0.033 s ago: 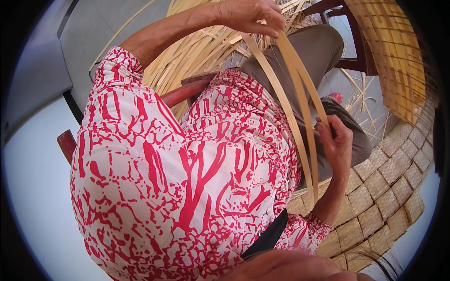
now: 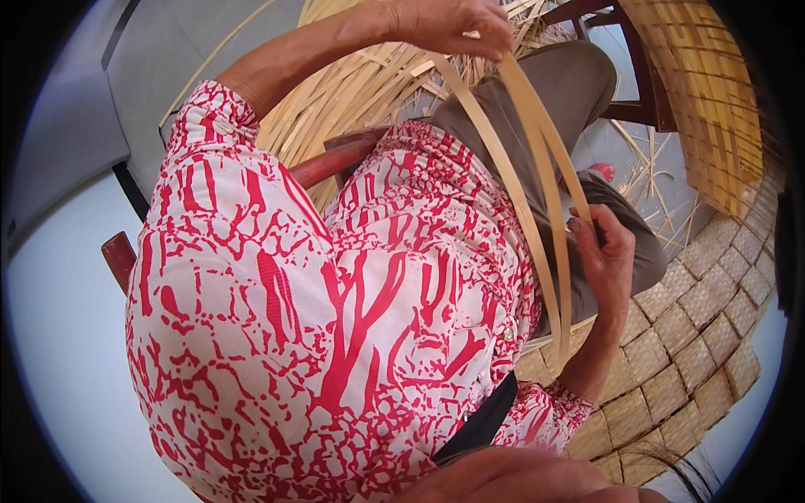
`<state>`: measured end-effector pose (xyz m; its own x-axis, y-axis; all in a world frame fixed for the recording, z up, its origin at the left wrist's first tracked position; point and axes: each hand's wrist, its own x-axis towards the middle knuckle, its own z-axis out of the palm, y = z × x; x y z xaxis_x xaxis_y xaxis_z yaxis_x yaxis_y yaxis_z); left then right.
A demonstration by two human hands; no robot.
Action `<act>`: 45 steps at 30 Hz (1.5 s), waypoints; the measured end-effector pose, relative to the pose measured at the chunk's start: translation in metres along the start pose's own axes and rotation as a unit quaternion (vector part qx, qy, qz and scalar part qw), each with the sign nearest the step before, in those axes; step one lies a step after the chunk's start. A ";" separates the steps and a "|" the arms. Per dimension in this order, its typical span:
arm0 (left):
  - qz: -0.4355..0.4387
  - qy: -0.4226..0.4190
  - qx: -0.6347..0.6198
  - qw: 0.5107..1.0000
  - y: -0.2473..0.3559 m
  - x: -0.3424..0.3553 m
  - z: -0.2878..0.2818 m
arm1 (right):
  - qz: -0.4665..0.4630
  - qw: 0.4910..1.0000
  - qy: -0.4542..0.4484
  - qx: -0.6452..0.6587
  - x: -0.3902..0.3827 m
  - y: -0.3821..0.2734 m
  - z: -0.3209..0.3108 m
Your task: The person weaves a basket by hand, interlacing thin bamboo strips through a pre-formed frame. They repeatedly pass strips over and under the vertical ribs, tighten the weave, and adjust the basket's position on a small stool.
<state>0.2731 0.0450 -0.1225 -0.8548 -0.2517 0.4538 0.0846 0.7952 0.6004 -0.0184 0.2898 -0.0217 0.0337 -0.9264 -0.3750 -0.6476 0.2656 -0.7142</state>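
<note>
Bamboo-weaving workshop: strip pile [image 2: 352, 101], woven mats [image 2: 696, 335]

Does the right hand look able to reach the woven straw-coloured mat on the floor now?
Probably yes: the woven straw-coloured mat lies just beyond the right hand with nothing between, though that hand grips long pale bamboo strips.

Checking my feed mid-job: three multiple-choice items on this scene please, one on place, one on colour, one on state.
1. The woven floor mat lies: A lower right; B upper left; C on the lap.
2. The shirt is: A blue; B red and white; C green.
3. The bamboo strips are: A flat; B arched between both hands; C snapped.
A: it fills that corner. B: the pattern shows. B: left hand and right hand each grip them.
</note>
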 end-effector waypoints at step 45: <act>0.192 0.135 0.293 0.927 0.026 0.142 0.001 | 0.052 0.968 0.239 -0.060 -0.084 0.060 -0.090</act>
<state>0.1531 0.0309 -0.0430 -0.6538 0.0464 0.7553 -0.0043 0.9979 -0.0651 -0.1287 0.3597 0.0196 -0.3741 -0.9216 -0.1036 -0.7129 0.3572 -0.6035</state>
